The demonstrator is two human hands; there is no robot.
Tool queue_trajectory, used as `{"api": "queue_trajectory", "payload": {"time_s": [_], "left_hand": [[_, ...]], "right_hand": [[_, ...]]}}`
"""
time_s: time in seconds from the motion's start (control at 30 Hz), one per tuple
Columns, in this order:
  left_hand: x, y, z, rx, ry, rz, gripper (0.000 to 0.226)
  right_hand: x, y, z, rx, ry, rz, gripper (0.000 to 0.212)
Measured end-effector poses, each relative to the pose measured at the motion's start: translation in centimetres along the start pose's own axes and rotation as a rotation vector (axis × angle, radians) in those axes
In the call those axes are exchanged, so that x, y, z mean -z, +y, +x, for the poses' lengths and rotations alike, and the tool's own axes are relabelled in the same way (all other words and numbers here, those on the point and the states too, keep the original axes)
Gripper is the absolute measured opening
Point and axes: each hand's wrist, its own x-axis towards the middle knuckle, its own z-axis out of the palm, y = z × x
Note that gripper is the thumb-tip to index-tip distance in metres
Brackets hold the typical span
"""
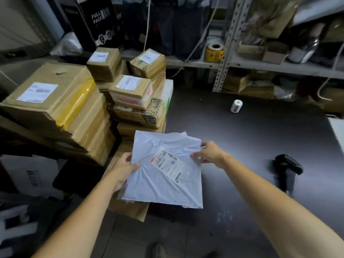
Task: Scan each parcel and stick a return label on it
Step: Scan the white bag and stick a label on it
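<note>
Grey poly mailer (158,187) (contents hidden) pinched by left hand (123,167) & right hand (211,153), opp. edges.

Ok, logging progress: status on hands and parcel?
Held: grey mailer, left hand and right hand pinching edges. Its shipping label up. Idle: scanner on table.

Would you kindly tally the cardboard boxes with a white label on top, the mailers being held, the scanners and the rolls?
Cardboard boxes with a top label: 4
Grey mailer, held by left hand and right hand: 1
Scanner: 1
Rolls, white roll and yellow roll: 2
Total: 8
</note>
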Motion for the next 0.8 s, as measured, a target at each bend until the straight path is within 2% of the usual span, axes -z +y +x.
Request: {"api": "queue_trajectory", "payload": {"time_s": [0.07,0.17,0.23,0.33,0.4,0.5,0.57,0.63,0.8], "left_hand": [[-3.3,1.4,-0.1,-0.024,0.015,0.028,0.048],[-8.7,3.4,-0.1,-0.083,0.020,0.062,0.042],[-12.3,4.5,-0.1,-0.105,0.014,0.057,0.043],[-16.9,5.5,-0.1,-0.123,-0.025,0.061,0.049],[-19.4,5.8,0.2,-0.140,-0.063,0.108,0.048],[-22.6,5.9,1.2,-0.123,-0.122,0.168,0.051],[-24.1,6.1,2.5,-0.117,-0.138,0.221,0.044],[-25.5,6.3,4.0,-0.117,-0.156,0.260,0.036],[-27.7,6.6,7.3,-0.147,-0.181,0.395,0.042]], "right_hand": [[3.0,0.1,-0.7,0.020,0.067,0.043,0.023],[7.4,0.9,-1.7,0.063,0.179,0.093,0.024],[10.6,2.1,-2.4,0.066,0.185,0.099,0.037],[14.6,4.7,-3.4,0.003,0.101,0.067,0.065],[16.5,6.3,-3.7,-0.037,0.120,0.080,0.072],[18.2,7.8,-3.5,-0.062,0.272,0.043,0.063],[19.0,8.3,-3.0,-0.063,0.385,-0.015,0.048],[19.6,8.8,-2.4,-0.063,0.462,-0.102,0.041],[19.7,9.6,0.1,-0.062,0.533,-0.243,0.053]]}}
